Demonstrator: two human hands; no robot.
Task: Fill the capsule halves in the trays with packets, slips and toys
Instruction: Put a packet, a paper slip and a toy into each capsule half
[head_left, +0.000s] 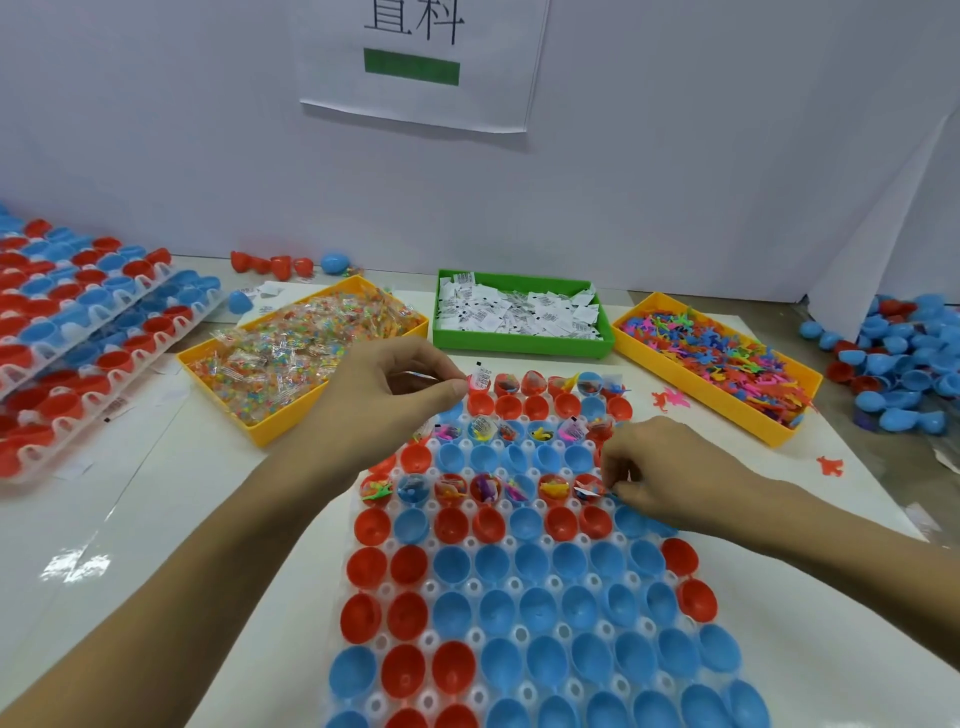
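Nearest you, the clear tray (511, 584) on the bench (156, 519) holds rows of red and blue capsule halves (530, 654), and the near rows sit open with nothing in them. Farther up the tray, some rows already carry bright toys and white slips (the row level with your right hand is one of them). Your right hand (670, 478) is curled over the tray's right edge, fingertips pinched on a small white slip (589, 490) at a red half there. Your left hand (395, 389) hovers over the tray's far left corner, fingers curled in a pinch around something thin and clear; you cannot tell from this view exactly what it is. Beyond the tray stand three bins side by side: a yellow bin of clear packets (296, 353) on the left, a green bin of white slips (519, 312) in the middle, and a yellow bin of small coloured toys (722, 358) on the right. Stacked trays of capsule halves (78, 322) lie at the far left, loose blue and red halves (904, 364) are heaped at the far right, and a paper sign (421, 57) hangs on the white wall behind.
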